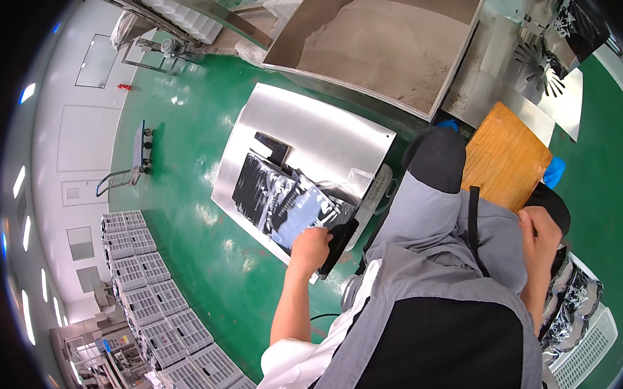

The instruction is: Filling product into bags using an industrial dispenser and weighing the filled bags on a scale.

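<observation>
My left hand [311,247] reaches forward to the steel table [329,125] and grips the near edge of a black and silver foil pouch [302,209]. The pouch lies against a black sealer bar [340,242] at the table's front corner. More dark printed pouches [259,188] lie flat beside it on the table. My right hand [540,236] is raised at my right side with curled fingers, above a white basket [589,346] of shiny foil pouches [574,300]. Whether it holds anything is hidden.
A wooden stool [507,154] stands ahead of my knees. Behind the table is a large steel hopper of beige powder [397,40]. Stacks of white crates [158,306] line the green floor [188,132] at lower left, and a hand cart [136,158] stands by the wall.
</observation>
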The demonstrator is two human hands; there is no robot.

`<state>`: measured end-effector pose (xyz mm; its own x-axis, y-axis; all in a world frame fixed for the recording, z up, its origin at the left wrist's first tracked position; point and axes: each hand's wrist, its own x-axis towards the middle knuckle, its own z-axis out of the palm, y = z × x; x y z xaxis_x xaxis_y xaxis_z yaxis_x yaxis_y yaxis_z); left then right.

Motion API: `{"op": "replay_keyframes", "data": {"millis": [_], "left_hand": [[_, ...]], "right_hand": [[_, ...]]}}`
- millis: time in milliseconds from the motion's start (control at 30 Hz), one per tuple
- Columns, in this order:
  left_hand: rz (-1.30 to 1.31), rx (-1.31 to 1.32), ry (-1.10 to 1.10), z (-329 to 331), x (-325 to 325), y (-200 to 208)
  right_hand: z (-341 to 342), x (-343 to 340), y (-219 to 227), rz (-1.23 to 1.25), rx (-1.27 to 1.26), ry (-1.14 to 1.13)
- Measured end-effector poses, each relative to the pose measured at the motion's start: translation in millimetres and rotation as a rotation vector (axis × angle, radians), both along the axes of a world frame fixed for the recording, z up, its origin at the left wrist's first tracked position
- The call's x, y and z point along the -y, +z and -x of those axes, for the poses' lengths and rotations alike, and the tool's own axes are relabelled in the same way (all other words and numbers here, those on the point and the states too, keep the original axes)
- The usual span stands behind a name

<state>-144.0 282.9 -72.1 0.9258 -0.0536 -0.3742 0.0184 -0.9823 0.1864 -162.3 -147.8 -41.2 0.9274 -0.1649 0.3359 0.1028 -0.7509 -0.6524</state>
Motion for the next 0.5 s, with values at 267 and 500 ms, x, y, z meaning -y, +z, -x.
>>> {"op": "replay_keyframes", "data": {"millis": [267,500], "left_hand": [[1.446,0.479,0.305,-67.1,172.8,92.4],[1.639,-0.151,0.034,-80.9,248.9,95.1]], "right_hand": [[-39.8,-87.9,46.3,-0.479,0.039,0.563],[-53.4,-47.4,35.3,-0.623,0.224,0.261]]}}
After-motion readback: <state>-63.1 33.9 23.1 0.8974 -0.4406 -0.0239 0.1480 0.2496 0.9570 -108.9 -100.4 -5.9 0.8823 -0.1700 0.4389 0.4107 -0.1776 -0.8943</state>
